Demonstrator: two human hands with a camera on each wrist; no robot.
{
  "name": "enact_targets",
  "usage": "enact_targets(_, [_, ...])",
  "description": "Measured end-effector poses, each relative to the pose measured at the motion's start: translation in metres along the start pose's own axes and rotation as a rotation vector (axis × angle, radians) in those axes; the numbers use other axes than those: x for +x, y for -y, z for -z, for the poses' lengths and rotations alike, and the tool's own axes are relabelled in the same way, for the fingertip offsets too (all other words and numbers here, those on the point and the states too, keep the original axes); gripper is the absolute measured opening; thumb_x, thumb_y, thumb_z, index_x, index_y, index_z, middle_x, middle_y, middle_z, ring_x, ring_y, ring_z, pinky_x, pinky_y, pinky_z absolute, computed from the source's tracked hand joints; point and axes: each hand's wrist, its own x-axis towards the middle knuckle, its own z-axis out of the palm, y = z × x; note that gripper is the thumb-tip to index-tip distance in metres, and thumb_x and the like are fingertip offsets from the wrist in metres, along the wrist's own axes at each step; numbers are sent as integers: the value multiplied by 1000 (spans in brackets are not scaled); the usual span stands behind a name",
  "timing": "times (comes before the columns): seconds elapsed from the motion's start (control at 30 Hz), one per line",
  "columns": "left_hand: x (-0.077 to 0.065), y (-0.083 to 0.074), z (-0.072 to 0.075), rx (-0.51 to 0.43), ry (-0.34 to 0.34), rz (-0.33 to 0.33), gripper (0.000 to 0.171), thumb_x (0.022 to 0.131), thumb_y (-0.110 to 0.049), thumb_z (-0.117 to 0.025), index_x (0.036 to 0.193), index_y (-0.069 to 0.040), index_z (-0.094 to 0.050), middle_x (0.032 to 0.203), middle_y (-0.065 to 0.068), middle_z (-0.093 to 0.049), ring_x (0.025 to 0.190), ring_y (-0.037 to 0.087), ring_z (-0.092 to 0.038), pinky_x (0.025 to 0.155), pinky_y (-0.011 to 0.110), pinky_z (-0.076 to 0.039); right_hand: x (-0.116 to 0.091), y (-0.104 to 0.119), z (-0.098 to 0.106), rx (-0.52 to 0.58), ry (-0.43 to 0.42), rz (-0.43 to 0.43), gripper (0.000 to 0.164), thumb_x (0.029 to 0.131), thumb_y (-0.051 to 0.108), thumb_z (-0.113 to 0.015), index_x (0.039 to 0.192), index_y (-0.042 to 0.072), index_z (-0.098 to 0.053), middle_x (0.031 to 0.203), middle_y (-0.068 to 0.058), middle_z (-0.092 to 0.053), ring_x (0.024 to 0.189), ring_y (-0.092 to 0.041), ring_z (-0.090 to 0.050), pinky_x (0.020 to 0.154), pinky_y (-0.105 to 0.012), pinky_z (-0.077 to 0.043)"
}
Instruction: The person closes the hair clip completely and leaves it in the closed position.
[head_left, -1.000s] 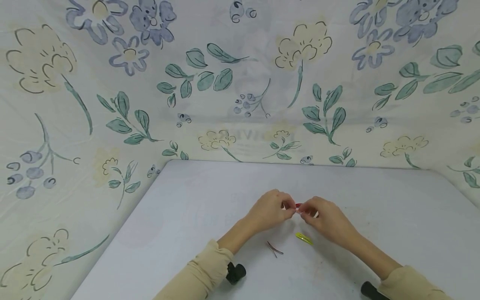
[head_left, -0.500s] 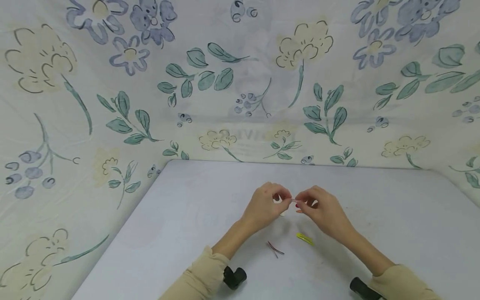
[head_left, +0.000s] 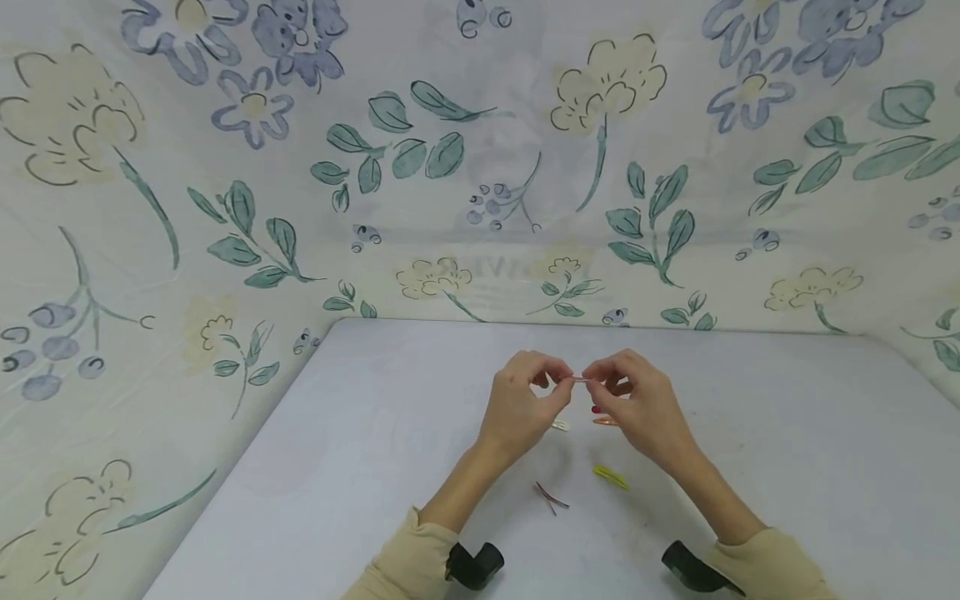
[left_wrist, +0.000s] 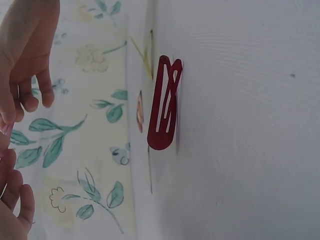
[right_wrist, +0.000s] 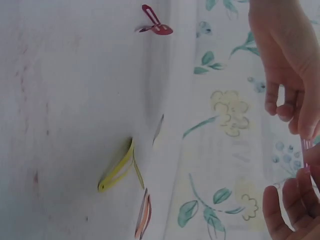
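Observation:
Both hands are raised over the far middle of the table, fingertips nearly meeting. Between them is a slim pink hair clip [head_left: 580, 380], seen from its edge in the head view; its slotted strands show in the right wrist view. My left hand [head_left: 519, 406] pinches one end between thumb and fingers, and my right hand [head_left: 637, 407] pinches the other. The fingertips hide most of the clip. Below the hands lie a yellow snap hair clip [head_left: 611, 477], an orange one [head_left: 606, 422] and a white one [head_left: 561, 425].
A dark red snap clip [left_wrist: 162, 105] lies sprung open on the white table [head_left: 390, 467], nearest the left sleeve. Another small red piece [head_left: 596, 409] shows beside the right hand. Black wrist cameras [head_left: 476, 567] hang at both cuffs. Floral cloth [head_left: 480, 167] stands behind the table.
Both hands have risen and moved slightly left with the pink clip stretched between them. The white and orange clips beneath have come into view. The clips on the table lie still.

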Motion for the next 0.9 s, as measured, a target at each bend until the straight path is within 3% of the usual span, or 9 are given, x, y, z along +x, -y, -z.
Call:
enact_targets(0.37, [-9,4,3,39,-33,5,7,84,-2,-71,86,-8,-68,81,1,-65,80,21,-58,69,23,-47,-5,6,-14,16,-36,-38,11,86,1,-72,95,7,-71,87,-2,-61,77,-15,-52,69,-19,-48])
enact_targets(0.9, [-14,-1,7,74,-21,8,7,83,-3,-72,84,-10,-70,78,-2,-65,79,17,-56,69,23,-47,-13,10,-19,-20,-83,11,13,85,-1,-73,93,8,-69,85,1,-59,74,-12,-50,65,-20,-46])
